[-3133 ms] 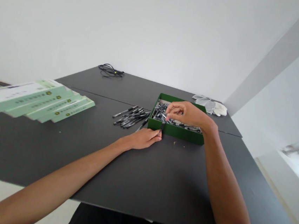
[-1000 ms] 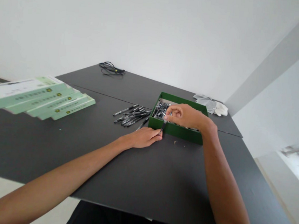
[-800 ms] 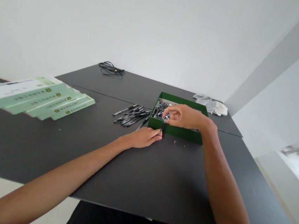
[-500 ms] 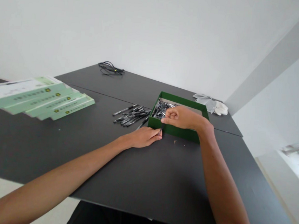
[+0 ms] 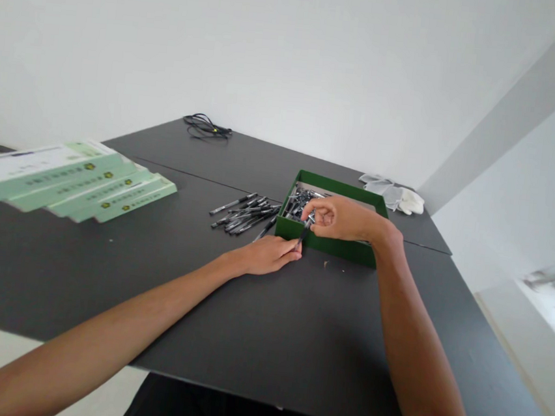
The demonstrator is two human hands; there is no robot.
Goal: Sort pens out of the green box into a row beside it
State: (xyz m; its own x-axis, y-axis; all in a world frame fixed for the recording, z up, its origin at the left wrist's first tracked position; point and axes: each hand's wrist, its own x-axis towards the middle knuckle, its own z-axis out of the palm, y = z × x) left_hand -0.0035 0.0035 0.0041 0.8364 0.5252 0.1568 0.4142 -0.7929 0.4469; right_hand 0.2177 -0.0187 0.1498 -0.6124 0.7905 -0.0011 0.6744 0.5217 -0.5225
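Note:
A green box (image 5: 326, 244) holding several small dark and silver pen parts sits on the black table (image 5: 228, 308). My left hand (image 5: 270, 256) rests on the table by the box's front left corner, fingers pinched on the lower end of a black pen (image 5: 303, 234). My right hand (image 5: 338, 217) hovers over the box's front wall, fingers pinched at the pen's upper end. A pile of black pens (image 5: 246, 213) lies just left of the box.
Fanned light green flat boxes (image 5: 71, 180) lie at the table's left edge. A coiled black cable (image 5: 205, 128) lies at the far side. White gloves (image 5: 395, 194) sit behind the box, near the far right corner. A seam crosses the table behind the pens.
My right hand dipped toward the box as a fist, then rose again to a pinch on the pen's top. My left hand stayed in place.

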